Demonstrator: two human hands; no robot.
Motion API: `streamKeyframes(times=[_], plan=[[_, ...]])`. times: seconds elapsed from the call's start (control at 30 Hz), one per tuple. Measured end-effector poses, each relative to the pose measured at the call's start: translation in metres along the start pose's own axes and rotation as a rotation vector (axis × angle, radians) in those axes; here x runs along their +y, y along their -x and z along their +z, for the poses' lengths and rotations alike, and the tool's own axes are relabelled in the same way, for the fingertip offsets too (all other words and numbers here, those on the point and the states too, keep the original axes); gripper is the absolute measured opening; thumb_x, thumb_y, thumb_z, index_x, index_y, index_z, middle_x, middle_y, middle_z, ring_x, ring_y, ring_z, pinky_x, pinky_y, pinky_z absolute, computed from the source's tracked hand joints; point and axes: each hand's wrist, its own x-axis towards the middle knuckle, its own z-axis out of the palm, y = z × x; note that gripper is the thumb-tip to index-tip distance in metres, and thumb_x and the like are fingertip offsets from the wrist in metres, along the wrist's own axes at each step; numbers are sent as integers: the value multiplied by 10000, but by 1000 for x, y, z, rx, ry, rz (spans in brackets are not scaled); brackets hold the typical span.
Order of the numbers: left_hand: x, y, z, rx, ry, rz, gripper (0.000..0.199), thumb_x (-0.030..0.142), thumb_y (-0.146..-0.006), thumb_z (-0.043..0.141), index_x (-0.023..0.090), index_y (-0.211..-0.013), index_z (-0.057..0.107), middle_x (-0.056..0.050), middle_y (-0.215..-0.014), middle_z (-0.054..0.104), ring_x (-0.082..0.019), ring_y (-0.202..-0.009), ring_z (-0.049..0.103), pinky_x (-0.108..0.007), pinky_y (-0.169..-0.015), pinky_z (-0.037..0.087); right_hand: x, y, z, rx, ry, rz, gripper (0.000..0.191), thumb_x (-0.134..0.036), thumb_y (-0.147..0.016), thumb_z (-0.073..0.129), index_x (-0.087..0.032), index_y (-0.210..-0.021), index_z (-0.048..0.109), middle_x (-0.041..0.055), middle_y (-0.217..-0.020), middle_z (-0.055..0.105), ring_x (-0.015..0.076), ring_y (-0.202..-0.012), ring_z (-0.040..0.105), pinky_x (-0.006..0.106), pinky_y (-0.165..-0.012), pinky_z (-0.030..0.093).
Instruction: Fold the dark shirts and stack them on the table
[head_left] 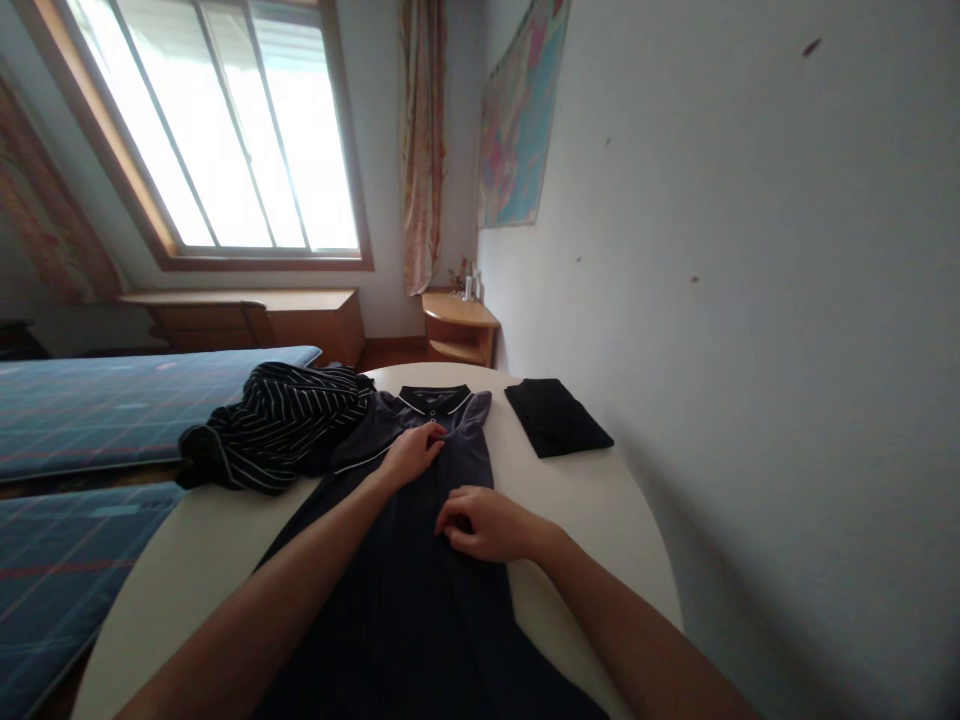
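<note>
A dark polo dress (pixel 405 590) lies front up along the table, its black collar edged in white at the far end. One short sleeve with white piping spreads to the left; the right edge runs nearly straight down from the shoulder. Below the buttons, my left hand (pixel 414 454) rests on the chest part, fingers stretched out and touching the cloth. My right hand (pixel 491 522) is nearer to me at the right edge, with thumb and fingers curled together at the fabric; its fingertips are partly hidden.
A crumpled black-and-white striped garment (pixel 292 425) lies at the left of the round white table (pixel 142 620). At the right sits a folded black garment (pixel 559 417). Blue plaid mattresses (pixel 112 400) stand beyond the left edge, and a white wall (pixel 787 400) flanks the right.
</note>
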Motion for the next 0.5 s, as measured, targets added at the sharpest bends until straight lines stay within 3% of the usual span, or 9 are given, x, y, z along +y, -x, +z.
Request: streamKeyframes(times=[0.13, 0.23, 0.33, 0.5], plan=[[-1, 11, 0, -5, -7, 84, 263, 265, -908, 543, 207, -1139, 656, -69, -1114, 711, -235, -1053, 651, -354, -955, 496, 12, 2, 8, 102, 74, 18, 402, -219, -798, 655, -194, -1199, 631, 113, -1298, 590, 260, -1238, 510, 395, -1078, 387], [-2, 20, 0, -48, -13, 180, 333, 267, -925, 518, 211, -1235, 627, -79, -1255, 657, -242, -1215, 571, -379, -1074, 427, 21, 5, 9, 45, 79, 107, 625, -320, -829, 657, -156, -1406, 483, 166, -1525, 384, 300, -1426, 318, 453, -1171, 282], [-2, 23, 2, -97, -38, 249, 402, 278, -961, 459, 185, -1339, 558, -104, -1359, 594, -244, -1300, 510, -395, -1118, 393, 27, 8, 5, -25, 75, 178, 705, -374, -840, 647, -123, -1462, 431, 190, -1568, 317, 313, -1461, 262, 462, -1197, 236], [1, 11, 11, -156, -92, 290, 448, 241, -985, 378, 154, -1412, 483, -117, -1422, 545, -235, -1353, 466, -398, -1139, 374, 39, 13, -6, -17, 68, 215, 758, -384, -802, 681, -104, -1463, 439, 194, -1561, 338, 317, -1454, 287, 456, -1195, 249]])
